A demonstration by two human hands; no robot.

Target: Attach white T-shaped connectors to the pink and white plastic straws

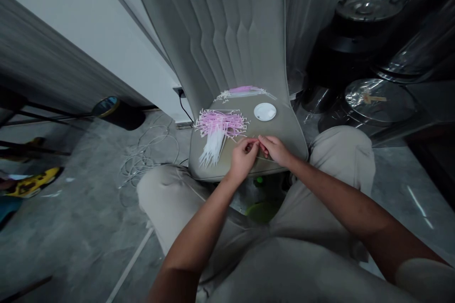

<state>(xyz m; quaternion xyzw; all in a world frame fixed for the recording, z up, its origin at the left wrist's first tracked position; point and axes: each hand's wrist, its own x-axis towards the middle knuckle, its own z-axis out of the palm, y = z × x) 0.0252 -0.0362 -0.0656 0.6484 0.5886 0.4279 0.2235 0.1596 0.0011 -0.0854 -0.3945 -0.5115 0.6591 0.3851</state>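
- The thin pale plastic strand (241,137) sits pinched at its middle, just above the front of the seat; it is too fine to make out in detail.
- The left hand (243,158) has a closed grip on the strand, thumb and forefinger pressed together.
- The right hand (274,149) has a closed grip on it too, its fingertips almost touching the left hand's.
- A loose pile of slim pink-and-white plastic strips (216,125) lies on the seat just beside the left hand.
- A shorter row of similar pink-and-white strips (245,91) lies along the back of the seat.
- A small round white plastic dish (265,111) sits between the row and the hands.
- All of these rest on the grey upholstered chair seat (284,137), which stands between the person's beige-trousered knees (341,170).
- A coil of white cable (142,161) lies on the grey concrete floor (85,241) to the left.
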